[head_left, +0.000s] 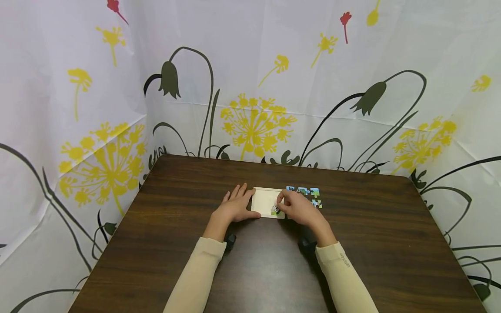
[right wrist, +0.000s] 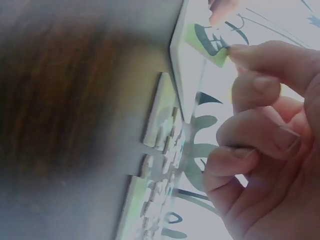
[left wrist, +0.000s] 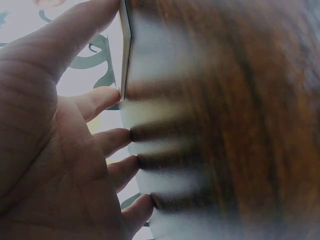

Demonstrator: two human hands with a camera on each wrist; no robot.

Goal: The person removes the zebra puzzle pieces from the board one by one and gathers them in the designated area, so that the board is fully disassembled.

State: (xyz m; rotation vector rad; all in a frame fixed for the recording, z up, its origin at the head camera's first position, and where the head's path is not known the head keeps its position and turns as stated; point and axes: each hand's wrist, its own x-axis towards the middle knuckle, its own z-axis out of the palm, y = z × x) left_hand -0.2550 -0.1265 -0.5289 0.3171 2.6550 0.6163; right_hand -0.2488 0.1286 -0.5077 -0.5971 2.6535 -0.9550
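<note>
A shallow cream puzzle tray (head_left: 261, 201) lies on the table between my hands. My left hand (head_left: 235, 208) is at its left side, fingers spread and straight. Its thumb and index finger touch the tray's edge; the left wrist view shows the other fingertips on the tabletop. Over the tray's right part, my right hand (head_left: 300, 209) pinches a puzzle piece (right wrist: 209, 41) between thumb and index finger, its other fingers curled in. The piece is green with a black and white print, and it appears tilted in the right wrist view. Whether it touches the tray I cannot tell.
Several loose puzzle pieces (head_left: 315, 192) lie right of the tray, partly hidden by my right hand. The dark wooden table (head_left: 164, 226) ends at a flower-printed curtain (head_left: 250, 78). Black wrist devices (head_left: 230, 240) sit under both wrists.
</note>
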